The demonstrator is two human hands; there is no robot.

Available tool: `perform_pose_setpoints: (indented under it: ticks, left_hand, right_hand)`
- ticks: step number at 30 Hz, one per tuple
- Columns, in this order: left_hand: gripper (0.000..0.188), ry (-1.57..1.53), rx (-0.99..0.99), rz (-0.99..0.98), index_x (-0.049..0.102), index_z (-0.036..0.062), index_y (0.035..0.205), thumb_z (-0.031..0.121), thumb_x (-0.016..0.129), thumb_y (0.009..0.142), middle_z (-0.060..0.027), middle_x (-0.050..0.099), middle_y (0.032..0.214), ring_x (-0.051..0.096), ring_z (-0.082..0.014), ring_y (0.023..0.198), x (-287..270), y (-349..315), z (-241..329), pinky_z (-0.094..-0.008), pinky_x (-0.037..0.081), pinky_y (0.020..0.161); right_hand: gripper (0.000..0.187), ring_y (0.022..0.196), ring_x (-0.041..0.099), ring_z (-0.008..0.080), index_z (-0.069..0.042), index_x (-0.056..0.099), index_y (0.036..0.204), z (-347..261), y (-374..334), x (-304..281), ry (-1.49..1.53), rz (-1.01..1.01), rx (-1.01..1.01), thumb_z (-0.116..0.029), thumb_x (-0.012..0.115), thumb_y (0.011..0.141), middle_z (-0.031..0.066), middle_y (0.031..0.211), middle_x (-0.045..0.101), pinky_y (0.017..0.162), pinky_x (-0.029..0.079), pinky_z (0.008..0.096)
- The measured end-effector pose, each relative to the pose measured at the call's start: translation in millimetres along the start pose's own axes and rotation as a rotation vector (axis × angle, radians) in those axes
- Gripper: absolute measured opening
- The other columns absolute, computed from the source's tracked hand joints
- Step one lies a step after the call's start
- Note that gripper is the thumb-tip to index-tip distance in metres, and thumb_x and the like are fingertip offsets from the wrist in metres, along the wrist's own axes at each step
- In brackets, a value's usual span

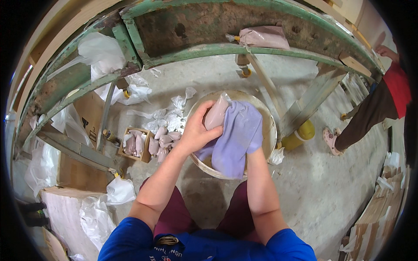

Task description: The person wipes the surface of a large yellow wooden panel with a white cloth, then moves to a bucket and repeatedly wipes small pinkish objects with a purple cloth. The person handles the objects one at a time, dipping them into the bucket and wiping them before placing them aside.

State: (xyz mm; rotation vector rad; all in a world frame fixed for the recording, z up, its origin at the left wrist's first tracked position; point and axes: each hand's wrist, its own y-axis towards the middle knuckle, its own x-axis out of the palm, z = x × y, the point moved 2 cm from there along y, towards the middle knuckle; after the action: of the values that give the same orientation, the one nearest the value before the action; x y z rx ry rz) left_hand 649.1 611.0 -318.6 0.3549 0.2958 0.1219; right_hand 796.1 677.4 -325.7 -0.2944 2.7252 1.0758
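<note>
Over a round white tub (275, 130), my left hand (198, 130) is wrapped round a plump plastic bag (216, 114) filled with something pinkish. The bag's clear, twisted end points up and away from me. My right hand (254, 148) is mostly covered by a purple cloth (235, 135), which it holds against the bag's right side. Its fingers are hidden under the folds. The cloth hangs down over the tub's near rim. To the left of the tub, several similar pink bags (163, 141) lie in a pile on the floor.
A small wooden box (146, 152) holds more pink bags. Another pink bag (264, 37) rests on the green metal frame (196, 51) ahead. Crumpled plastic (174, 111) and cardboard (82, 172) lie left. A yellow-green container (305, 131) stands right, near a person (370, 113).
</note>
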Motion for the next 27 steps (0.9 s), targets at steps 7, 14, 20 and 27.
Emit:
perform_pose_setpoints:
  ticks: [7, 14, 20, 27]
  left_hand:
    - [0.067, -0.083, -0.006, 0.023, 0.04, 0.0014, 0.126, 0.015, 0.075, 0.071, -0.0104, 0.049, 0.116, 0.048, -0.0191, 0.108, 18.2, -5.3, 5.6, -0.033, 0.039, 0.093]
    - [0.062, -0.067, 0.03, 0.115, 0.041, 0.0021, 0.123, 0.014, 0.074, 0.072, -0.0096, 0.05, 0.114, 0.049, -0.0185, 0.107, 0.6, -0.8, -0.2, -0.0325, 0.04, 0.092]
    - [0.065, -0.084, 0.011, 0.022, 0.04, 0.0016, 0.125, 0.013, 0.075, 0.072, -0.0096, 0.049, 0.115, 0.049, -0.0185, 0.107, 18.2, -5.1, 4.0, -0.0322, 0.04, 0.093]
    - [0.066, -0.14, 0.009, 0.178, 0.039, 0.0017, 0.125, 0.013, 0.075, 0.071, -0.0104, 0.05, 0.115, 0.049, -0.0191, 0.107, 16.2, -4.1, -0.5, -0.0321, 0.04, 0.092]
  right_hand:
    - [0.02, 0.082, 0.059, 0.0172, 0.0, 0.058, 0.1, 15.3, -5.4, 1.6, 0.269, 0.133, 0.445, -0.015, 0.049, 0.09, 0.011, 0.092, 0.063, 0.07, 0.047, 0.0296]
    - [0.023, 0.082, 0.058, 0.0141, 0.001, 0.058, 0.103, -8.5, 7.5, -4.7, -0.082, 0.012, -0.024, -0.016, 0.057, 0.086, 0.0061, 0.091, 0.063, 0.072, 0.047, 0.0258]
    - [0.02, 0.072, 0.056, 0.0127, 0.001, 0.06, 0.088, 6.2, -3.1, -3.8, 0.377, 0.181, 0.433, -0.019, 0.059, 0.087, 0.003, 0.079, 0.062, 0.067, 0.047, 0.0256]
    - [0.02, 0.075, 0.056, 0.0119, -0.001, 0.06, 0.097, 4.0, -2.3, -4.2, 0.726, 0.175, 0.489, -0.018, 0.059, 0.087, 0.0028, 0.084, 0.062, 0.066, 0.048, 0.0247]
